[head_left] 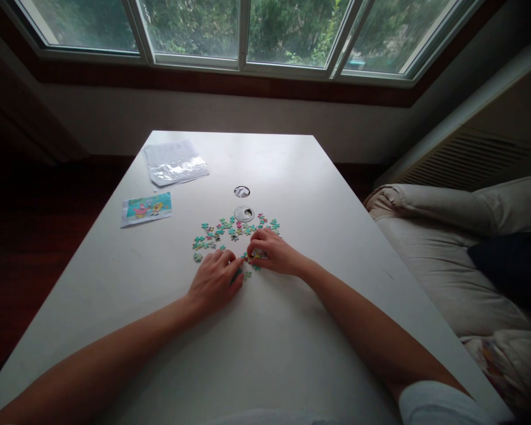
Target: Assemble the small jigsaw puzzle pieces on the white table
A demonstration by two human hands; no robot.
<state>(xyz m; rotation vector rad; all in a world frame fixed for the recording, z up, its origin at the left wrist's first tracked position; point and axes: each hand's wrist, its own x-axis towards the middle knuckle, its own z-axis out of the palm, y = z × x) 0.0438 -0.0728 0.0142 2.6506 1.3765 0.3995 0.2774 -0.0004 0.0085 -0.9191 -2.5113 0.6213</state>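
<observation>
A white desk fills most of the frame, and the work spread on it looks, as a judgement, to be at an early stage: most of the small jigsaw pieces lie loose in a cluster around the middle, and no sizeable joined section can be made out, though the fingers may cover one.

At the upper left of the desk lies a clear plastic bag, flat and shiny; something pale and sheet-like shows through it, perhaps paper. No pieces can be seen inside.

The left hand, just below the frame's centre, rests with bent fingers over a dark green patch that shows beside the thumb; whether it grips this cannot be told. The right hand, slightly higher and to the right, is curled with thumb and fingers around some colourful pieces at the near edge of the cluster; a firm pinch cannot be confirmed.

Below the bag lies a picture card with cartoon figures on blue-green. Above the cluster sit a dark-rimmed disc and a paler ring; whether either is a container is unclear. Smallest, one green piece lies just right of the left thumb, apparently unplaced.
</observation>
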